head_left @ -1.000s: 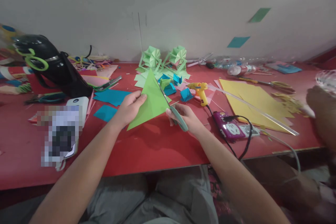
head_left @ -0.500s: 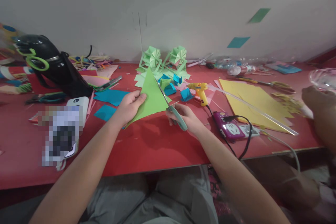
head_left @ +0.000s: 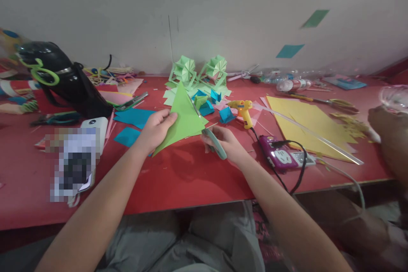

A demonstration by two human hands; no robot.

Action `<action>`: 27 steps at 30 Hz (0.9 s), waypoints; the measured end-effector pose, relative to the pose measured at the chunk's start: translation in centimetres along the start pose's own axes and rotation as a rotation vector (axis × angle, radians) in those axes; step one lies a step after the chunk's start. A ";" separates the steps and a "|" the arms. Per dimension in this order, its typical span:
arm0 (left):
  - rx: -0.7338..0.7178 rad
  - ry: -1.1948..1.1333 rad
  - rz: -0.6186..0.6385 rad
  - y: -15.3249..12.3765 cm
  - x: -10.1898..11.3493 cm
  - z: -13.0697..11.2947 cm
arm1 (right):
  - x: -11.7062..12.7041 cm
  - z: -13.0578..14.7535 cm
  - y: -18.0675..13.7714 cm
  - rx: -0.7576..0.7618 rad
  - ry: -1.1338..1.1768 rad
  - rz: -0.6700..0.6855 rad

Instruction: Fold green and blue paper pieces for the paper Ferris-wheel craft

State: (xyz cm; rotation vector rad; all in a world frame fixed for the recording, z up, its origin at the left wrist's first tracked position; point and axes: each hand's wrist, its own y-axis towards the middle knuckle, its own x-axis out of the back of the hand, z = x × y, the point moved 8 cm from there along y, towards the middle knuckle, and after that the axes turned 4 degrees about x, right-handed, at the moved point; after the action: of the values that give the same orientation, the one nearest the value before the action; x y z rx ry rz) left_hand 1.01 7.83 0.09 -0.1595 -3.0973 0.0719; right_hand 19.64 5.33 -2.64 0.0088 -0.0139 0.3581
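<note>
Red tabletop [head_left: 191, 189] beneath scissors [head_left: 218, 145] and green paper [head_left: 185, 114], grey wall [head_left: 229, 12] behind

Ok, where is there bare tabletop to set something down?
Mainly the red tabletop between the left forearm and right forearm, from below the lime-green sheet to the near edge. Another patch lies left of the white phone, nearer than the pliers. Crowded: behind the sheet, with blue folded pieces and the yellow glue gun.
</note>
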 end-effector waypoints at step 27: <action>0.028 -0.021 0.014 -0.3 -0.1 0.1 | 0.4 -0.2 0.0 0.005 -0.057 -0.077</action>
State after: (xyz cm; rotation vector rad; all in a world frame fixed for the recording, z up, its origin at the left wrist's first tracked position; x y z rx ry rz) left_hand 1.13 7.56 -0.02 -0.1800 -3.1151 0.1179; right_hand 20.01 5.48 -2.80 0.0248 -0.0690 0.2805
